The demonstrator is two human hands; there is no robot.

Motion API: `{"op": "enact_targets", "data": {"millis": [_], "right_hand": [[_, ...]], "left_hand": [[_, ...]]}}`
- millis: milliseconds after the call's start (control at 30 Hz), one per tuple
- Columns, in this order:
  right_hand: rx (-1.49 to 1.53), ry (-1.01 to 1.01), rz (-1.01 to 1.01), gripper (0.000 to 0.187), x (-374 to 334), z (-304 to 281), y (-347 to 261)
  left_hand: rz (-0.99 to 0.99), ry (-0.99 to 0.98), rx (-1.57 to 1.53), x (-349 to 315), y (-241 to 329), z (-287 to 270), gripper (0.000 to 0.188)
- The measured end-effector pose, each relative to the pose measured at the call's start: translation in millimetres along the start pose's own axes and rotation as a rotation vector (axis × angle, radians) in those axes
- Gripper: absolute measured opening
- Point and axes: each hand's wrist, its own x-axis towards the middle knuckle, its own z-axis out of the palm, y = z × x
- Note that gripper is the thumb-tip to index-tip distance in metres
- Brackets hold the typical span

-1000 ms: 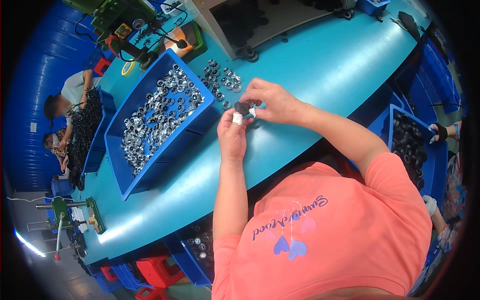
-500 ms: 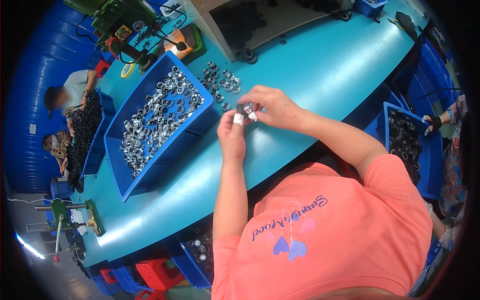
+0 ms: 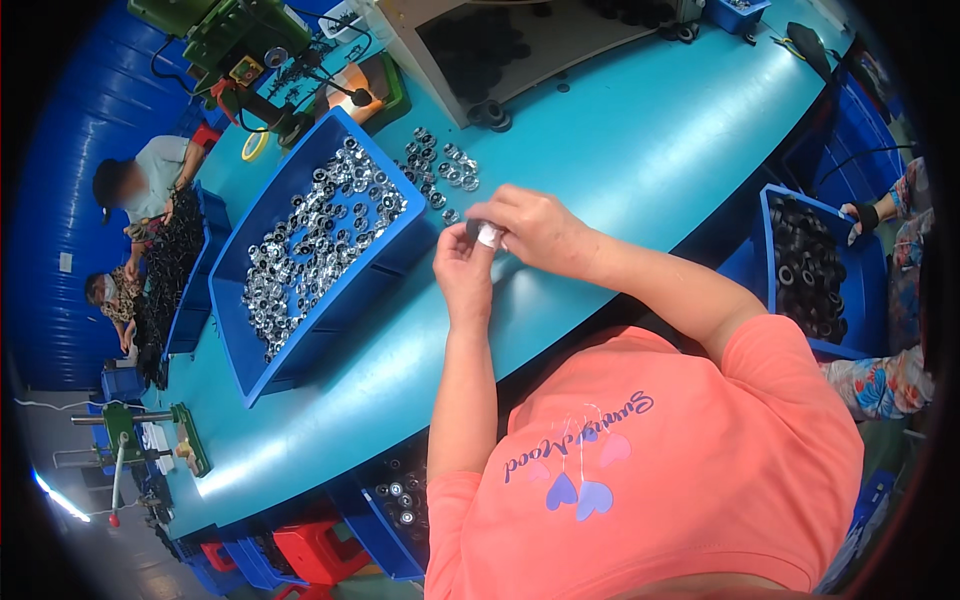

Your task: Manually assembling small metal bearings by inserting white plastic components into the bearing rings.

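Note:
Over the turquoise table, my two hands meet at a small dark ring-shaped part [image 3: 473,229]. My left hand [image 3: 462,280] pinches it from the near side, white tape wrapped round a finger. From the right, my right hand [image 3: 548,232] closes on the same part, its fingers curled over the top. Those fingers hide much of it, so I cannot tell whether a shiny piece sits inside. Just beyond my hands lie loose shiny metal rings [image 3: 462,172] with dark centres. To the left, a large blue bin [image 3: 300,345] holds many more of these rings.
A green machine [image 3: 225,50] stands at the back left beside a yellow tape roll [image 3: 255,146]. An open-fronted box [image 3: 445,95] holds black rings. At the right, another person's gloved hand [image 3: 858,222] is by a blue crate [image 3: 865,300] of black rings. Two people work at far left.
My right hand has moved slightly left and its fingers now cover more of the part. The shiny piece seen between my fingers earlier is hidden. The crate at right has shifted.

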Motion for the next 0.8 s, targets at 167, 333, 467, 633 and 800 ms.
{"op": "enact_targets", "data": {"millis": [167,333,467,633,800], "right_hand": [[0.393,-0.145,0.241,0.040,2.3,-4.6,4.3],[0.442,-0.203,0.390,0.040,3.5,-13.1,3.5],[0.449,-0.270,0.471,0.041,2.6,-12.3,9.7],[0.598,-0.329,0.378,0.037,10.5,-10.7,47.8],[-0.157,0.078,0.410,0.048,89.5,-20.4,183.0]], "left_hand": [[0.007,0.040,-0.028,2.6,-8.9,-3.1,0.024],[0.043,0.001,0.150,-1.3,-4.2,-0.3,0.023],[0.051,0.040,0.135,-1.6,-2.2,2.2,0.018],[0.059,0.021,0.189,1.5,-10.1,-0.8,0.014],[0.097,-0.122,0.265,7.5,-22.5,5.4,0.020]]}}
